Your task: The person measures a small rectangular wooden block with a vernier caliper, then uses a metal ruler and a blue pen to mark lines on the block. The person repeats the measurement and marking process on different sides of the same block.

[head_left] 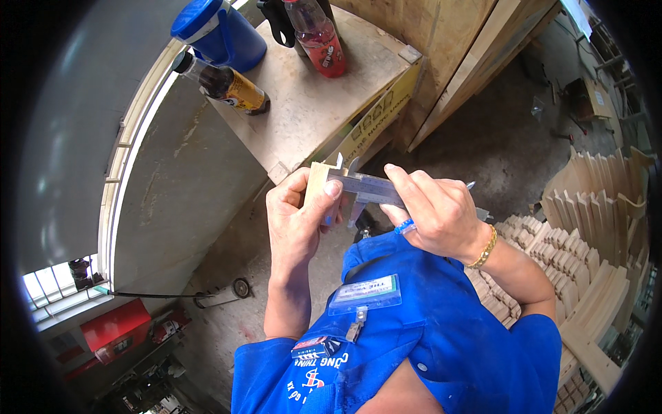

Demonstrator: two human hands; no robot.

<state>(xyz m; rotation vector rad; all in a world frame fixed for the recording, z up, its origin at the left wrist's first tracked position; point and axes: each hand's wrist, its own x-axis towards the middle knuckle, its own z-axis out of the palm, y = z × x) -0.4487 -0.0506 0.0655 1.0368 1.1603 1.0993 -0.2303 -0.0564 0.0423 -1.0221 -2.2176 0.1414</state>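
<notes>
- We saw a blue jug (219, 31) with its lid on, a red-drink bottle (318, 36) and a dark-drink bottle (224, 84) lying tilted, all on the plywood bench (314, 103) above the caliper.
- We held the metal caliper (369, 188) with its long axis running left to right, jaws at its left end.
- Our left hand (298, 221) pinched a pale wooden piece (318, 181) upright against those jaws.
- Our right hand (434, 210) clasped the caliper's beam.
- Stacked wooden parts (565, 255) lay right of the caliper.
</notes>
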